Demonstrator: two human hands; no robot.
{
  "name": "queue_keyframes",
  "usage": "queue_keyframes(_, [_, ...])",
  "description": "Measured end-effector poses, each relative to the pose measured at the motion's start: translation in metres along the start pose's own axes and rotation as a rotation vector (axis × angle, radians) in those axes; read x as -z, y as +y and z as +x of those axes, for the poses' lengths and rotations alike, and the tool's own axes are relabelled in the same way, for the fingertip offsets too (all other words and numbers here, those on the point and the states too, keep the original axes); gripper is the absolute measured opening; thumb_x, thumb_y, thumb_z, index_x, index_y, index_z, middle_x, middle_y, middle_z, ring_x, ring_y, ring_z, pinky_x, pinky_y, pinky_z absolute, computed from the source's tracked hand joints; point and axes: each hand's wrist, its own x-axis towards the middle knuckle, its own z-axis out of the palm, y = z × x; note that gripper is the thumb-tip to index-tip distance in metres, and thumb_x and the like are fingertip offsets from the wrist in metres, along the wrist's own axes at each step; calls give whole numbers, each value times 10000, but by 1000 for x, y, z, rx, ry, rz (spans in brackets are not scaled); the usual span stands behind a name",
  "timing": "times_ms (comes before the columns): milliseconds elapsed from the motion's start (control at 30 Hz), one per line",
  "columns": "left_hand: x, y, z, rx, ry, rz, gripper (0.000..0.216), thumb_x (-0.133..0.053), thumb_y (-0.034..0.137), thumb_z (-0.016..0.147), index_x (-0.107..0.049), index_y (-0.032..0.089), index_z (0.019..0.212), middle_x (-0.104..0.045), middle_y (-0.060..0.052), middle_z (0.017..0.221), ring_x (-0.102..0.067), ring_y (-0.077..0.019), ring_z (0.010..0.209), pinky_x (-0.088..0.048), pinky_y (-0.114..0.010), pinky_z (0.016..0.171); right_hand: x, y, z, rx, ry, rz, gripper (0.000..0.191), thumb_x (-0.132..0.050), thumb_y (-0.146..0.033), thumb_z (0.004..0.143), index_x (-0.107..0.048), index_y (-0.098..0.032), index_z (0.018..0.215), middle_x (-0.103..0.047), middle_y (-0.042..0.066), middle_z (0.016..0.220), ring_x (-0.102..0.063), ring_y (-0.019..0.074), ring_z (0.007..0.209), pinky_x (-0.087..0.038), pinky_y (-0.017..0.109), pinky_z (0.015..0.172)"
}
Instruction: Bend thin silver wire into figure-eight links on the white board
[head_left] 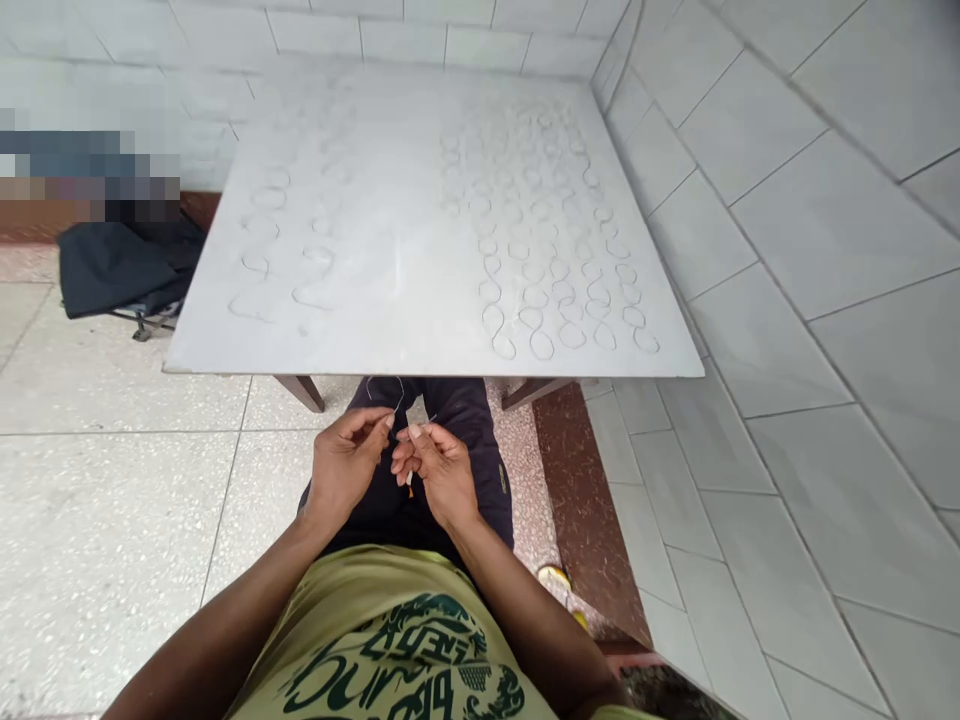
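A thin, curved wire (pixel 400 397) sits just off the surface's (pixel 397 325) near edge, pinched by the left hand's (pixel 346 462) fingertips, seemingly to leave its bend free. The right hand's (pixel 444 472) thumb and fingers are gathered; what they grip is unclear. Looped wire pieces (pixel 565 299) line the right edge, apparently spaced against tangling, on smooth, pale board.

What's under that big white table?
Under the table, two brown legs show near the front edge, dark trousers reach in, and there's some speckled floor. The table covers what's farther back, so I can't tell what's there.
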Motion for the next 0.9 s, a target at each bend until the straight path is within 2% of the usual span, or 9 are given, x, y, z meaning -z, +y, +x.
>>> queue_keyframes(200, [7, 0, -4, -14, -24, 62, 204, -692, 452, 901, -769, 276, 971, -754, -30, 862, -682, -214, 718, -546, -320, 593, -6, 1, -8, 63, -30, -92, 321, -708, -509, 922, -756, -197, 862, -711, 39, 676, -640, 155, 513, -525, 271, 464])
queue_keyframes(300, [8, 4, -12, 10, -36, 56, 205, -664, 457, 918, -752, 272, 927, -741, -32, 831, -683, -222, 715, -567, -343, 619, -9, -2, -17, 77, -57, -156, 338, -682, -532, 931, -745, -211, 843, -697, 36, 657, -627, 165, 505, -533, 294, 472])
queue_keyframes(433, [15, 23, -16, -77, -17, 112, 172, -659, 439, 915, -745, 291, 892, -728, -26, 820, -684, -229, 692, -557, -354, 594, -4, -5, -32, 90, -95, -154, 343, -681, -549, 923, -728, -246, 1077, -711, 55, 735, -657, 213, 582, -532, 327, 481])
queue_keyframes(533, [32, 49, 8, -214, 11, 223, 138, -662, 415, 919, -754, 315, 894, -726, -18, 841, -673, -220, 681, -552, -356, 613, 11, -2, -35, 122, -100, -146, 389, -614, -578, 956, -703, -263, 1165, -714, 80, 804, -665, 237, 650, -511, 336, 491])
queue_keyframes(600, [45, 72, 44, -326, 3, 293, 135, -668, 404, 919, -764, 309, 918, -730, -19, 850, -668, -216, 694, -547, -356, 646, 25, 2, -31, 119, -60, -174, 387, -579, -601, 968, -722, -262, 1087, -703, 76, 775, -653, 231, 631, -490, 326, 486])
queue_keyframes(667, [56, 98, 96, -448, 34, 370, 141, -673, 376, 910, -778, 284, 933, -735, -32, 848, -655, -217, 701, -532, -354, 657, 39, 6, -23, 94, 3, -222, 400, -577, -624, 961, -732, -256, 987, -688, 62, 720, -637, 216, 587, -473, 311, 477])
queue_keyframes(767, [62, 138, 193, -563, 131, 447, 103, -700, 295, 854, -784, 237, 843, -710, -42, 749, -626, -218, 703, -504, -347, 687, 57, 14, -6, 51, 93, -284, 438, -622, -676, 908, -724, -253, 856, -666, 44, 669, -617, 205, 545, -450, 299, 458])
queue_keyframes(900, [48, 171, 325, -614, 214, 423, 74, -691, 209, 793, -760, 202, 767, -703, -58, 753, -587, -211, 714, -467, -349, 696, 69, 29, 21, -9, 180, -306, 505, -658, -757, 821, -712, -259, 765, -640, 33, 602, -572, 202, 473, -392, 303, 424])
